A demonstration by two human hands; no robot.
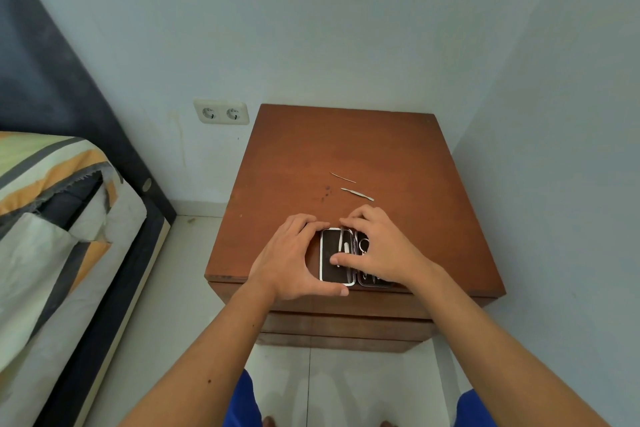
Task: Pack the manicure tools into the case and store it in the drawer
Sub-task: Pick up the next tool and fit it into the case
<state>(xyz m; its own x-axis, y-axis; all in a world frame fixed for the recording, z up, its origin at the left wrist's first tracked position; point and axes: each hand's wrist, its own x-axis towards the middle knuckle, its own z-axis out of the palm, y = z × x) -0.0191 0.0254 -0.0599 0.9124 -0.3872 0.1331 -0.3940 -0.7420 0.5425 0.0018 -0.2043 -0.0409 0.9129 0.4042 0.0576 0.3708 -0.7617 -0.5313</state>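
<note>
Pale blue walls meet in a corner behind a brown wooden nightstand [346,149], whose stacked drawer fronts [346,326] show below its near edge. At nine o'clock a bed [52,236] with striped green, orange and grey bedding runs along a dark headboard [41,80], and a double wall socket [221,112] sits at about ten o'clock from the nightstand's centre.

Both bare forearms reach in from six o'clock toward the nightstand's front edge. The left hand [294,258] lies palm-down with fingers curved and thumb stretched along the near edge, cupping the left side of the open manicure case [337,256]. The right hand [377,250] arches over the case's right half, fingertips at the far edge and thumb pressing down on the left half's dark lining; whether it pinches a tool I cannot tell.

Lying flat and open like a book at the nightstand's six o'clock edge, the case has small scissors [363,245] tucked in its right half.

Two loose tools lie at twelve o'clock from the case, apart from it: a metal cuticle pusher [357,194], and beyond it a thin metal pick [343,177].
</note>
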